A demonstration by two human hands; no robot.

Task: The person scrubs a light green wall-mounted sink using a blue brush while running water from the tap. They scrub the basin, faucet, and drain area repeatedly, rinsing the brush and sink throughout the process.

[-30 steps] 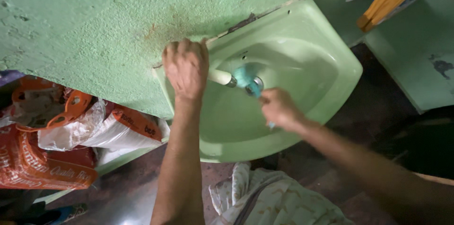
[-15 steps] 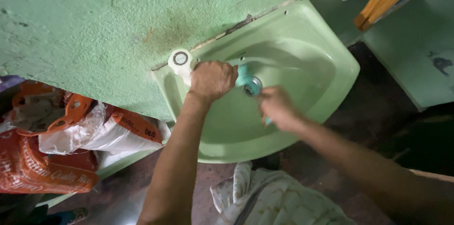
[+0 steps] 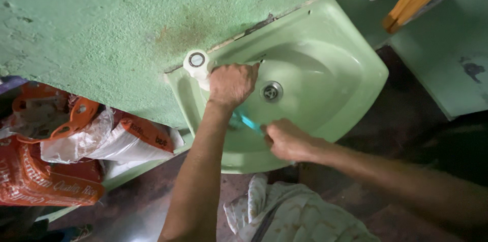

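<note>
The left hand [image 3: 231,83] reaches over the rim of the green basin [image 3: 356,77], fingers curled down and closed over something beneath the palm that cannot be made out. It lies just beside the white tap [image 3: 197,64], which stands at the basin's back corner against the rough green wall [image 3: 101,23]. The right hand [image 3: 287,140] is closed in a fist on the handle of a teal brush [image 3: 248,121], whose handle slants up from the fist and under the left wrist, over the near side of the bowl. The steel drain [image 3: 271,91] sits in the bowl's middle, between the two hands and a little beyond them. Below the basin a pale, crumpled cloth [image 3: 290,211] lies on the dark floor. To the left, orange-and-white sacks [image 3: 76,140] are piled against the wall.
</note>
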